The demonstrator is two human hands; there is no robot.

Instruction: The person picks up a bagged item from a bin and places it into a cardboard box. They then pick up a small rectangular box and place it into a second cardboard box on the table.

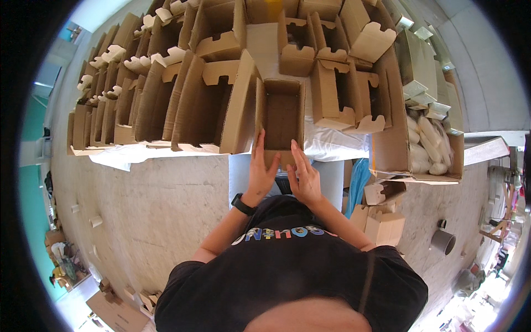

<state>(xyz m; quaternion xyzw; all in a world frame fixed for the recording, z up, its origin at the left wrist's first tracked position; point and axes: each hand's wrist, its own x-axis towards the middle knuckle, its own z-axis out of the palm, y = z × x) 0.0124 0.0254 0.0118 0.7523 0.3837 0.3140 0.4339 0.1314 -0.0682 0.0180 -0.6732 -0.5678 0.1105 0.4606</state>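
open carton [282, 119] standing mouth-up on the worktop [332, 145], front row centre | left hand [260, 174] and right hand [303, 178] pressing flat, fingers spread, grasping nothing, against carton's near wall, seemingly squaring it | folded cartons [182, 99] stacking left of carton

I see a bare concrete floor [160, 205] below me, a teal wall [30, 205] far left, a pale grey wall [487, 83] upper right, and bright daylight washing in at lower right.

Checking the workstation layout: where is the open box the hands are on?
In the head view, the open cardboard box sits centre, both hands on its near end, amid rows of folded boxes.
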